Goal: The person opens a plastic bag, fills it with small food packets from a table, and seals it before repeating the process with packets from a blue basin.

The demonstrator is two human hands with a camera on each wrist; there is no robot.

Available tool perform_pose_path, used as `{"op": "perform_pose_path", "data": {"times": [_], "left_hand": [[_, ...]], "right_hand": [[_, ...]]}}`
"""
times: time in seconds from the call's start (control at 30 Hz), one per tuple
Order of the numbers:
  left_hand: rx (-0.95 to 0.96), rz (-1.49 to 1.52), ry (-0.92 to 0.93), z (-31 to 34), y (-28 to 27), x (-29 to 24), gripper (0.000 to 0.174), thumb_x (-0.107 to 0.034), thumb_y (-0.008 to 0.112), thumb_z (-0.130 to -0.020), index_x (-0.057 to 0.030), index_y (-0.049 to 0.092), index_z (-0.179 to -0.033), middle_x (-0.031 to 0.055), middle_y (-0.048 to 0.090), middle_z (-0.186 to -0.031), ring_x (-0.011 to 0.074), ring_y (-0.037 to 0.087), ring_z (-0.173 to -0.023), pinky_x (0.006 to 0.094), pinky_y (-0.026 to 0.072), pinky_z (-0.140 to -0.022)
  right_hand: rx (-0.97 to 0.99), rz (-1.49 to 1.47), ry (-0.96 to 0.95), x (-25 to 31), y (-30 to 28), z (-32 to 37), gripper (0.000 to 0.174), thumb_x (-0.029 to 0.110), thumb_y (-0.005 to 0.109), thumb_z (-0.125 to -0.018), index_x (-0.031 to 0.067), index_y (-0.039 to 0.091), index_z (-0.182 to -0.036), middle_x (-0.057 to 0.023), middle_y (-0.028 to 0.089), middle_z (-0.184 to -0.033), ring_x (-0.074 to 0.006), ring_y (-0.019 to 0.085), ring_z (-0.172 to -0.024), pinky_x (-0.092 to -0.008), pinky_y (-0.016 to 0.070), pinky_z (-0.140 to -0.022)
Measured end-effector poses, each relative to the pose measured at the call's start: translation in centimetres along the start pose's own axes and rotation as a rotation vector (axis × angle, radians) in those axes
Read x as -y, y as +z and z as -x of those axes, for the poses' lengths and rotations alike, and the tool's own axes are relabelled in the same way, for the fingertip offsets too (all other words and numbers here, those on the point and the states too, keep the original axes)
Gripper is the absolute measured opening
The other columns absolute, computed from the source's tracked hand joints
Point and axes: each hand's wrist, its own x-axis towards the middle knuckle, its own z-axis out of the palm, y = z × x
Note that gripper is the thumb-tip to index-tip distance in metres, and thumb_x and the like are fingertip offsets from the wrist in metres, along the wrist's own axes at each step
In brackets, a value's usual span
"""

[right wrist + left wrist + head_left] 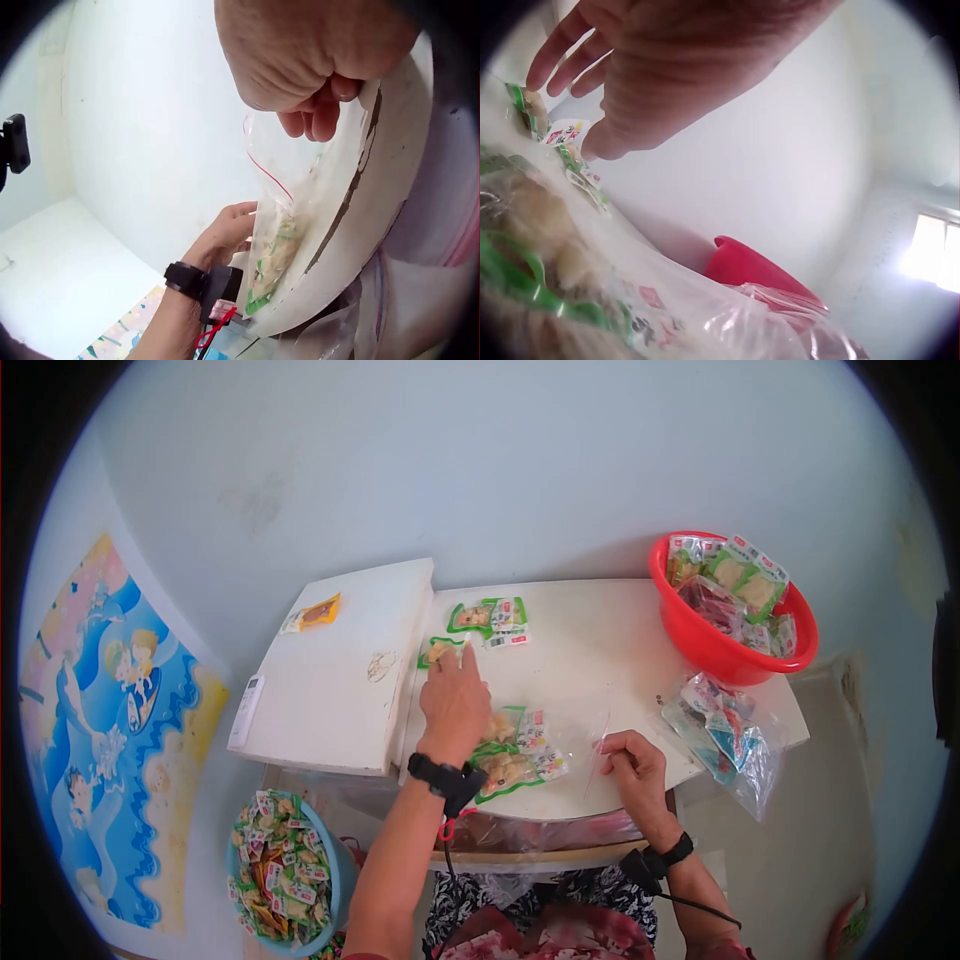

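A clear zip bag [580, 735] lies on the white table with green-and-white snack packets [508, 768] inside. My right hand [634, 768] pinches the bag's open edge; in the right wrist view the right hand [315, 67] has its fingers curled at the bag [259, 161], which has a red zip line. Over a small green packet [438, 651] my left hand [455, 705] reaches with fingers extended; whether it touches the packet is unclear. More green packets [488, 617] lie just beyond. In the left wrist view the left hand [667, 75] has its fingers spread near packets [529, 112].
A red basin [735, 650] of packets stands at the back right, with a plastic bag of packets [725, 735] in front. On the raised white board [335, 680] lie a yellow packet [318, 613] and a remote [246, 710]. A blue tub [335, 860] full of packets is at lower left.
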Motion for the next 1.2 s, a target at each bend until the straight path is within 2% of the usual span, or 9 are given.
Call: {"op": "perform_pose_path", "data": {"times": [0.07, 0.27, 0.57, 0.6, 0.7, 0.8, 0.9, 1.0, 1.2], "left_hand": [[0.002, -0.049, -0.053, -1.8, 1.1, 0.2, 0.062, -0.021, 0.078, -0.086, 0.0041, 0.051, -0.136, 0.022, 0.061, -0.121, 0.0407, 0.064, -0.112, 0.0463, 0.0553, -0.09], [0.145, -0.062, -0.056, -4.5, 2.4, 1.4, 0.026, -0.011, 0.074, -0.084, 0.0011, 0.063, -0.105, 0.0209, 0.073, -0.1, 0.0386, 0.072, -0.095, 0.0466, 0.058, -0.081], [-0.058, -0.102, -0.05, -5.7, 0.3, 1.5, 0.017, -0.004, 0.066, -0.085, -0.0005, 0.061, -0.101, 0.0234, 0.072, -0.093, 0.0439, 0.071, -0.091, 0.0498, 0.0569, -0.077], [-0.155, -0.1, 0.016, -5.7, -0.5, 1.7, 0.01, -0.002, 0.063, -0.091, 0.0001, 0.056, -0.098, 0.019, 0.07, -0.086, 0.0365, 0.073, -0.081, 0.0451, 0.0587, -0.071], [0.015, 0.661, -0.161, -4.3, -6.9, -0.4, 0.01, -0.005, 0.062, -0.097, -0.0006, 0.054, -0.094, 0.0124, 0.067, -0.083, 0.0196, 0.071, -0.076, 0.0341, 0.0589, -0.061], [-0.072, 1.023, 0.031, -0.5, -10.6, -2.5, 0.008, 0.0, 0.061, -0.099, -0.0011, 0.053, -0.096, 0.0063, 0.062, -0.085, 0.0089, 0.067, -0.077, 0.024, 0.0569, -0.057], [-0.202, 0.833, 0.191, 4.1, -11.0, -4.8, 0.01, 0.001, 0.065, -0.094, -0.0012, 0.056, -0.098, 0.0087, 0.066, -0.091, 0.0158, 0.068, -0.073, 0.029, 0.0574, -0.058], [-0.448, 0.341, 0.61, 6.9, -11.4, -7.5, 0.011, 0.005, 0.069, -0.086, 0.0001, 0.061, -0.093, 0.0115, 0.069, -0.098, 0.0218, 0.071, -0.077, 0.0339, 0.0583, -0.062], [-0.407, 0.371, 0.714, 10.8, -8.3, -9.0, 0.02, -0.004, 0.073, -0.077, -0.0006, 0.071, -0.097, 0.0103, 0.072, -0.103, 0.0244, 0.072, -0.082, 0.0344, 0.0594, -0.067]], "right_hand": [[-0.001, -0.016, -0.002, 0.5, -0.1, 0.1, 0.026, -0.015, 0.048, -0.092, -0.0001, 0.068, -0.098, -0.0052, 0.069, -0.096, -0.0091, 0.06, -0.073, -0.024, 0.0507, -0.068], [0.011, -0.053, 0.001, -0.6, -0.3, 0.2, 0.025, -0.013, 0.049, -0.091, -0.0001, 0.069, -0.099, -0.0039, 0.068, -0.093, -0.0085, 0.06, -0.071, -0.024, 0.0505, -0.066], [-0.029, -0.211, -0.019, -0.5, -0.9, 0.4, 0.024, -0.012, 0.049, -0.094, -0.0012, 0.068, -0.101, -0.0052, 0.068, -0.095, -0.0085, 0.061, -0.072, -0.0234, 0.0512, -0.068], [-0.057, -0.231, -0.024, -0.2, -1.0, 0.5, 0.022, -0.01, 0.049, -0.095, -0.0012, 0.068, -0.103, -0.0057, 0.068, -0.097, -0.0086, 0.061, -0.073, -0.0233, 0.0513, -0.069], [-0.131, -0.27, -0.061, 2.4, -1.5, 1.0, 0.018, -0.005, 0.051, -0.101, -0.001, 0.067, -0.106, -0.0071, 0.068, -0.102, -0.0089, 0.061, -0.074, -0.0235, 0.0517, -0.072], [-0.113, -0.26, -0.145, 6.2, -2.0, 1.7, 0.017, 0.001, 0.052, -0.104, -0.0017, 0.065, -0.115, -0.0087, 0.069, -0.108, -0.0106, 0.066, -0.081, -0.0249, 0.0528, -0.074], [0.097, -0.15, -0.044, 10.6, -1.3, 1.7, 0.028, 0.005, 0.054, -0.105, -0.0026, 0.059, -0.132, -0.0122, 0.068, -0.122, -0.0175, 0.069, -0.103, -0.0293, 0.0553, -0.084], [0.156, -0.402, -0.084, 11.6, 1.8, 1.7, 0.043, 0.011, 0.056, -0.106, -0.0025, 0.049, -0.146, -0.0155, 0.061, -0.136, -0.023, 0.062, -0.125, -0.0341, 0.0525, -0.099], [0.159, -0.593, 0.145, 12.2, 4.2, 3.7, 0.052, 0.015, 0.061, -0.106, -0.0029, 0.044, -0.151, -0.0118, 0.059, -0.139, -0.015, 0.056, -0.126, -0.0308, 0.045, -0.107]]}}
